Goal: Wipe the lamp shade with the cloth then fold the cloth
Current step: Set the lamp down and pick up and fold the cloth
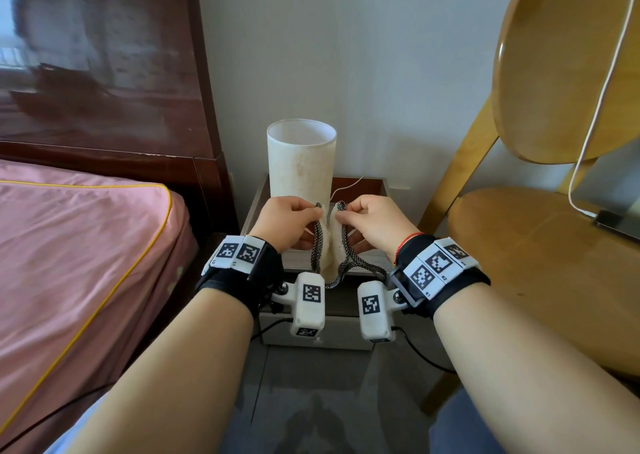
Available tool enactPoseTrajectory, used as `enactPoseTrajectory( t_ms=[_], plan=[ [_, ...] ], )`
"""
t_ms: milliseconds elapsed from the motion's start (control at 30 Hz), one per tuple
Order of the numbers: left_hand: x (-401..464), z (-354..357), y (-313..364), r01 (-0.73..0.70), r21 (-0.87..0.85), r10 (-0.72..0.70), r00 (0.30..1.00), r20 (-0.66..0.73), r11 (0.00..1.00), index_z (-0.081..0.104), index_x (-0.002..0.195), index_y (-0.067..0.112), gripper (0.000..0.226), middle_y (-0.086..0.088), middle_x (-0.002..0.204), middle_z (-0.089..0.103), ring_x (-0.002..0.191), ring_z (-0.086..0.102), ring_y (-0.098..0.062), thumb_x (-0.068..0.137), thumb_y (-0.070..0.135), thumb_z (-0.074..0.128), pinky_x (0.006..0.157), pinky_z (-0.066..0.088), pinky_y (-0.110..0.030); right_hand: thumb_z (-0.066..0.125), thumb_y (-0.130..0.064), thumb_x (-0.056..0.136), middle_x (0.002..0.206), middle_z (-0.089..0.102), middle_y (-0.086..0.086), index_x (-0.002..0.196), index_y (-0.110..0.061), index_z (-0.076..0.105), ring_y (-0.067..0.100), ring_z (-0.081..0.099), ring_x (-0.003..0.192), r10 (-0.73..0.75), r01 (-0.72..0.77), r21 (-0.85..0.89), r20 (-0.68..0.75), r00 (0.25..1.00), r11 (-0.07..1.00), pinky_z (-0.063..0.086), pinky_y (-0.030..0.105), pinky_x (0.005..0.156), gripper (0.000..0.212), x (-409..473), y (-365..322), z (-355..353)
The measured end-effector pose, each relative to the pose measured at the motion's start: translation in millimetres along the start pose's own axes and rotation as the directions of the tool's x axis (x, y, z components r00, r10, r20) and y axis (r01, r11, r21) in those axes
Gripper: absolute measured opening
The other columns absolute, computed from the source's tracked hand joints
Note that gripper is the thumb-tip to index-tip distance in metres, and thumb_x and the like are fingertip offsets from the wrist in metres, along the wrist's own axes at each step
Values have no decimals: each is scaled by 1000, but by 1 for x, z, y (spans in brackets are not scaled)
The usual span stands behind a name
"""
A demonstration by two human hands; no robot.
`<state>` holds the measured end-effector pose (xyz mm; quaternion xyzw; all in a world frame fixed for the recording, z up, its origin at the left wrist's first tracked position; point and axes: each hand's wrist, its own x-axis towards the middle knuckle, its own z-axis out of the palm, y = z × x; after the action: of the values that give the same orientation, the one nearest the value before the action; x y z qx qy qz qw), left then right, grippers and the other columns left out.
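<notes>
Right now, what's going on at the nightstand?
A person holds up a white cloth with a dark patterned edge. The left hand and right hand each pinch a top corner, close together, so the cloth hangs doubled. Behind it the lamp shade stands upright on the nightstand. It looks like the folding stage.

Black wristbands (239,280), white coded marker blocks (309,301), red string bracelet (405,244).

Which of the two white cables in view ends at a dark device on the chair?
The long white cable draped over the chair, plugged into the dark device; the other, short white cable lies behind the lamp shade.
</notes>
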<state>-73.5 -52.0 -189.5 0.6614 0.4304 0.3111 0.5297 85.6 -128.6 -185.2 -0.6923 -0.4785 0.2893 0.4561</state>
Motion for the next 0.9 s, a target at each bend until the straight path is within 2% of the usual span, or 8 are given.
enactPoseTrajectory(
  t_ms=[200, 400, 533, 600, 667, 733, 800, 900],
  plan=[
    [-6, 5, 7, 69, -177, -38, 985, 171, 982, 69, 93, 7, 24, -3, 60, 69, 49, 67, -17, 93, 28, 57, 47, 55, -24, 67, -25, 87, 77, 66, 6, 81, -14, 65, 14, 67, 50, 35, -35, 67, 7, 999, 997, 53, 26, 47, 13, 0, -2, 3],
    [-9, 5, 9, 158, -254, -91, 962, 256, 954, 68, 103, 9, 62, -9, 68, 71, 61, 72, -25, 95, 59, 33, 54, 58, -30, 61, -53, 83, 77, 69, 2, 86, -17, 66, 10, 66, 51, 43, -43, 11, -10, 999, 999, 50, 21, 46, 36, -5, -6, 0],
    [-7, 3, 6, 197, -264, -105, 939, 326, 944, 70, 106, 9, 76, -13, 75, 73, 71, 73, -30, 91, 68, 24, 57, 59, -32, 64, -39, 86, 83, 68, 2, 87, -19, 65, 12, 65, 58, 30, -31, -73, -18, 999, 997, 53, 24, 49, 20, -3, -4, -1],
    [-6, 1, 3, 208, -274, -116, 941, 317, 939, 69, 107, 8, 73, -13, 75, 73, 73, 74, -30, 92, 66, 26, 57, 59, -32, 61, -30, 88, 82, 65, 5, 87, -14, 65, 15, 65, 61, 21, -22, -34, -30, 999, 999, 56, 29, 51, 16, -2, -4, -2],
    [-4, 0, 2, 215, -279, -158, 964, 213, 936, 67, 105, 5, 57, -12, 71, 70, 70, 73, -28, 97, 52, 35, 59, 60, -33, 59, -27, 87, 75, 59, 4, 80, -11, 63, 16, 61, 64, -33, 32, -6, -58, 998, 999, 55, 29, 55, 18, -1, -4, -3],
    [0, 0, -3, 227, -238, -217, 974, 68, 944, 62, 101, 1, 32, -11, 77, 65, 69, 68, -25, 98, 27, 45, 70, 60, -38, 58, -26, 85, 74, 55, 1, 76, -11, 60, 13, 54, 68, -68, 72, 57, -67, 995, 996, 48, 23, 58, 17, 0, -5, -5],
    [3, -1, -9, 249, -137, -253, 967, -12, 959, 58, 98, 5, 13, -11, 93, 61, 81, 62, -24, 94, 11, 48, 85, 54, -44, 56, -30, 81, 82, 54, 5, 83, -5, 59, 17, 52, 80, -43, 47, 173, -26, 999, 984, 43, 30, 72, 26, 1, -6, -7],
    [-4, -1, -12, 341, -263, -330, 940, 88, 902, 59, 102, 7, 20, -8, 98, 62, 90, 60, -24, 89, 13, 45, 83, 50, -45, 54, -30, 79, 94, 61, 15, 92, -2, 61, 31, 58, 94, 39, -28, 361, -25, 999, 932, 45, 44, 84, 32, 5, -7, -9]
  ],
)
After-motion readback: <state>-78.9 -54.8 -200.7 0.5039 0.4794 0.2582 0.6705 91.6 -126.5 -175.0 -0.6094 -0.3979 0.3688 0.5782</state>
